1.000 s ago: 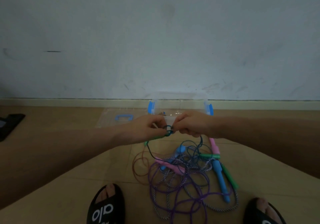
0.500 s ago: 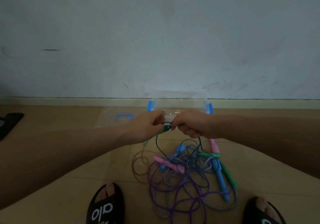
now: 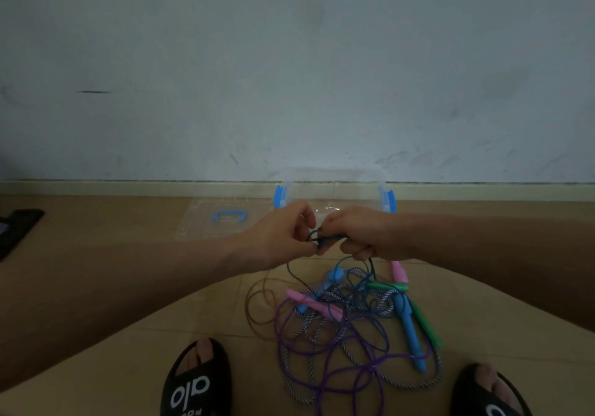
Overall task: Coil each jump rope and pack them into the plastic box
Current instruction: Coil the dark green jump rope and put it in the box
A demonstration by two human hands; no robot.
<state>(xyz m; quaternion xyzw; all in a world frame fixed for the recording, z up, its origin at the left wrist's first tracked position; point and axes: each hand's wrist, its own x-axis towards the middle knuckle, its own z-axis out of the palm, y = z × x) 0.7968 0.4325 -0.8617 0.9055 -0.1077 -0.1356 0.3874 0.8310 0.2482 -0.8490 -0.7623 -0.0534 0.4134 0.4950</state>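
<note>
The dark green rope was bunched into a small coil between the two hands, its loops pinched at either side. The left hand had thumb and curled fingers pressed onto the coil's near edge; the right hand was fisted round the other side, knuckles toward the camera. From under the right fingers a loose strand dropped straight into the tangle of ropes on the floor below the hands, where purple, striped and brown cords crossed over pink, blue and green handles.

That trailing strand looked like the chief risk: if it was snagged under the other cords, further winding would likely drag the whole heap upward or tighten a knot. The coil itself seemed small and springy, so any slackening of either pinch could let the loops spring apart. Whether a green handle was already inside the grip could not be told.

Just beyond the fingertips sat the plastic box, open, with blue latches; its lid lay beyond the left fingers. The box was light, and a careless drop might shove it.
</note>
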